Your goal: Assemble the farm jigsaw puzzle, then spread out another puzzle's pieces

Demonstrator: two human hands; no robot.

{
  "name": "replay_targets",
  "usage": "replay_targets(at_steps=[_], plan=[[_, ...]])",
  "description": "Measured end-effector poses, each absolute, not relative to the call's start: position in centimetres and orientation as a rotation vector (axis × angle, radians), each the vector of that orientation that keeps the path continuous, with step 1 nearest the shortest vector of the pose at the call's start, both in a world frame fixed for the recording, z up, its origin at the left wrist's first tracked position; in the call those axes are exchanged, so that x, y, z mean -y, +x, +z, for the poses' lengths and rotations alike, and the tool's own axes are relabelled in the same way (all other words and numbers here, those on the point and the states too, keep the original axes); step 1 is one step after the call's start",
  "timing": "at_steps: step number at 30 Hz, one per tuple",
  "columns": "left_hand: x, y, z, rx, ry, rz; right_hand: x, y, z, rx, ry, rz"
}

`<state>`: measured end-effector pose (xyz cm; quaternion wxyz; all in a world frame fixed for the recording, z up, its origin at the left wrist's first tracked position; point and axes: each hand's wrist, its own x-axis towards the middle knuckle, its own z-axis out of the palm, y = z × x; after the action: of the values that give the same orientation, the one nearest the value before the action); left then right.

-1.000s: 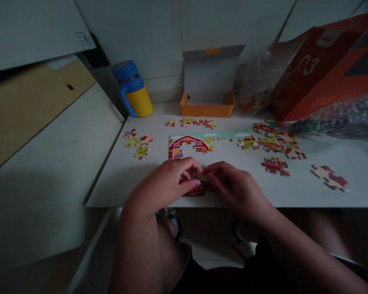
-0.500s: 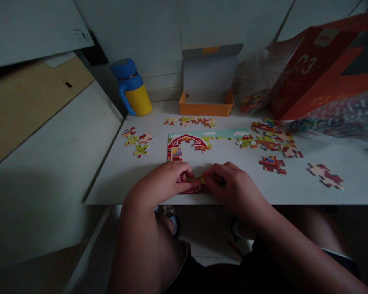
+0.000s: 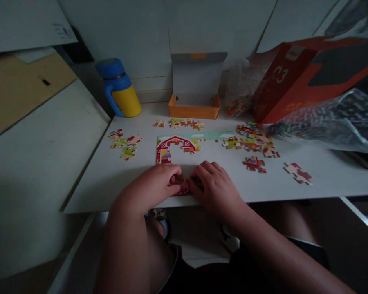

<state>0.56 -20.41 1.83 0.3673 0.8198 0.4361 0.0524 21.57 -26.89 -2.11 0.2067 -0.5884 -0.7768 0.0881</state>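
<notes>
At the table's front edge, my left hand (image 3: 164, 181) is closed with its fingertips pinching a reddish jigsaw puzzle piece (image 3: 180, 189). My right hand (image 3: 216, 188) meets it from the right, fingers curled down on a puzzle piece mostly hidden beneath them. Just beyond the hands lies a partly joined puzzle (image 3: 176, 140), showing a red barn, with a blue-green sky strip running right. The barn's lower left side reaches down towards my left hand. Loose pieces surround it: a red and brown one (image 3: 254, 164) and a cow-patterned one (image 3: 298, 173) on the right.
More loose pieces lie left (image 3: 129, 152) and behind (image 3: 185, 122). At the back stand a blue and yellow bottle (image 3: 125, 98) and an open orange box (image 3: 194, 112). Plastic bags (image 3: 328, 122) and a large red box (image 3: 282, 81) occupy the right side. A cabinet (image 3: 49, 155) borders the left.
My right hand has moved in closer to my left, covering more of the pieces between them. The camera view has turned slightly right, so everything appears shifted left.
</notes>
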Motion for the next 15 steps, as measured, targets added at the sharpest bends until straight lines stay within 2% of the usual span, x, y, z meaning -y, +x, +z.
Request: replay_targets(at_steps=[8, 12, 15], plan=[[19.9, 1.7, 2.3, -1.207, 2.108, 0.034, 27.7, 23.6, -1.5, 2.054, -1.563, 0.26], [19.6, 2.0, 2.2, -1.236, 2.147, 0.031, 29.2, 29.7, -1.3, 1.973, -1.679, -0.008], [19.7, 2.2, 2.3, -1.259, 2.158, 0.022, 30.9, 35.9, -1.2, 1.88, -1.944, -0.263]])
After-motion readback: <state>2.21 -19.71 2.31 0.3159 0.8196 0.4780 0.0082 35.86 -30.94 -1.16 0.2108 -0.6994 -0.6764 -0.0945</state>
